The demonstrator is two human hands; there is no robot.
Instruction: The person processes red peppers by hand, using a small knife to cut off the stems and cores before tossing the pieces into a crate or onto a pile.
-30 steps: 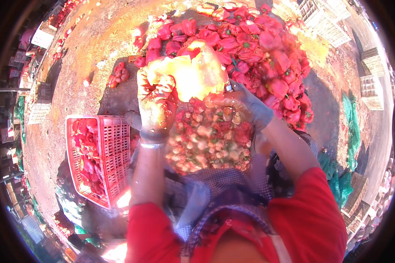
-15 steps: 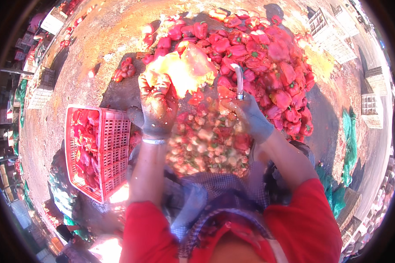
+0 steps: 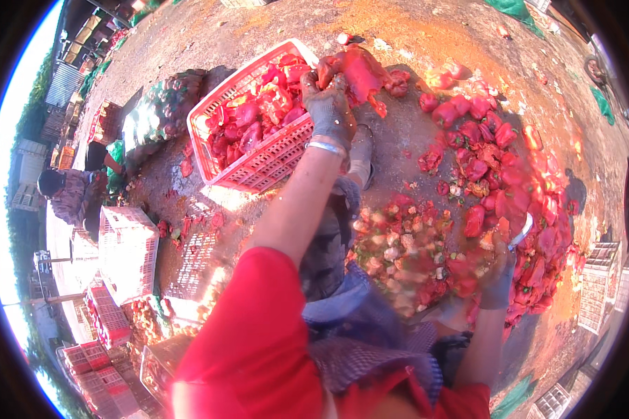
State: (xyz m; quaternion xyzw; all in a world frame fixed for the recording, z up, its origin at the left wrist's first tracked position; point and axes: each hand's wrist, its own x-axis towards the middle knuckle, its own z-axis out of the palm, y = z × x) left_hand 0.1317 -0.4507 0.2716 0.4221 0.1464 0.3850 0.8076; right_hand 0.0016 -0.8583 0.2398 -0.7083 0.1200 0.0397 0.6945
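Observation:
In a soiled grey glove, my left hand (image 3: 330, 115) is closed on an opened red bell pepper (image 3: 363, 75), beside the upper right corner of a red plastic crate (image 3: 201, 143). The crate is heaped with cut red pepper pieces (image 3: 253, 115). My right hand (image 3: 497, 278), gloved too, is wrapped round a curved metal tool (image 3: 523, 233) whose handle is hidden. It hovers by the large pile of whole red peppers (image 3: 514, 192). Between my legs and that pile lies a mound of pepper cores and scraps (image 3: 395, 244), partly blurred.
A bulging mesh sack (image 3: 162, 115) stands left of the crate. A person (image 3: 66, 192) bends at the far left, near a white crate (image 3: 128, 244). Stacked red crates (image 3: 99, 373) are at the lower left, pale crates (image 3: 597, 286) at the right. Loose peppers lie on the ground.
My view has swung left. My left hand has carried the opened pepper from over the scraps to the red crate's edge. My right hand keeps the curved tool near the pepper pile.

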